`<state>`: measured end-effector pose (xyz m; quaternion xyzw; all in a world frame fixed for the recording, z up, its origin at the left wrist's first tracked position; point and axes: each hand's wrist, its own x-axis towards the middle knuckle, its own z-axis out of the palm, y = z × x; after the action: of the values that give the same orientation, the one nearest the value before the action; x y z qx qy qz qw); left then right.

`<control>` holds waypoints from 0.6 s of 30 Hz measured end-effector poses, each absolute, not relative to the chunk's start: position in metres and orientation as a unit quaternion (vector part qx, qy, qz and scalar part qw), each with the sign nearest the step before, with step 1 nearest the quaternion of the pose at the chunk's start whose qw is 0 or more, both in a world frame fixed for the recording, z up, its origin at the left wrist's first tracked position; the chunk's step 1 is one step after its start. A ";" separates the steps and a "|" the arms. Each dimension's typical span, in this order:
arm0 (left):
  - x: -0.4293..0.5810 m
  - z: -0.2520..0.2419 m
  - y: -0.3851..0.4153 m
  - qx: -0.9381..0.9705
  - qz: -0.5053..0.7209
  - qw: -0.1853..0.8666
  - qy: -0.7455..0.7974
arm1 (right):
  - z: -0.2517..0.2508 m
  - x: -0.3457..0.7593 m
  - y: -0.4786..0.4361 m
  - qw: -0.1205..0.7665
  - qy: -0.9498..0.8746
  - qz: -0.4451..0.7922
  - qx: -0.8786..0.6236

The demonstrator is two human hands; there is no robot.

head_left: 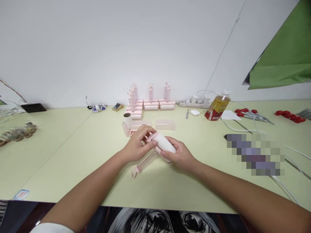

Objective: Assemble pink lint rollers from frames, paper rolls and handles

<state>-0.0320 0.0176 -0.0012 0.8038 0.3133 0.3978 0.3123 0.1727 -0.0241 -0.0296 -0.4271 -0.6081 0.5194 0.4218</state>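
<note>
Both my hands hold a white lint roller (165,143) with a pink end, tilted above the table. The fingers and thumb of my left hand (139,145) close around the pink end. Around the other end and the lower side wraps my right hand (181,153). Just below lies a clear pink handle (146,161) with a heart-shaped loop; whether it joins the roller is hidden. Behind my left hand stand a white paper roll (127,119) with a dark hollow core and a small pale pink piece (125,128). Clear pink covers (165,125) lie beyond, partly hidden by my hand.
Several pink-and-white lint rollers (151,106) with upright handles line the wall. Further right are a power strip (194,103), a screwdriver (187,114), a white square case (195,112), a drink bottle (218,105) and red-ended tools (246,112). Cables (245,130) cross the right side.
</note>
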 end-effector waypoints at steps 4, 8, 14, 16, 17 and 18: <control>-0.037 -0.001 0.029 0.750 0.348 0.464 0.318 | -0.032 0.171 -0.022 0.413 -0.616 0.534 -0.407; -0.042 -0.005 0.041 0.729 0.289 0.532 0.319 | -0.039 0.170 -0.019 0.393 -0.610 0.563 -0.396; -0.043 0.002 0.047 0.738 0.228 0.544 0.327 | -0.041 0.166 -0.019 0.405 -0.598 0.586 -0.368; -0.042 0.006 0.048 0.729 0.205 0.568 0.324 | -0.042 0.164 -0.018 0.415 -0.590 0.590 -0.362; -0.042 0.008 0.049 0.723 0.197 0.578 0.323 | -0.043 0.163 -0.018 0.420 -0.587 0.592 -0.360; -0.043 0.009 0.051 0.719 0.191 0.587 0.321 | -0.044 0.162 -0.017 0.424 -0.584 0.593 -0.358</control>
<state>-0.0426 0.0506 0.0086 0.7186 0.3207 0.1913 0.5866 0.1619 -0.0174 -0.0438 -0.3582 -0.5838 0.5928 0.4236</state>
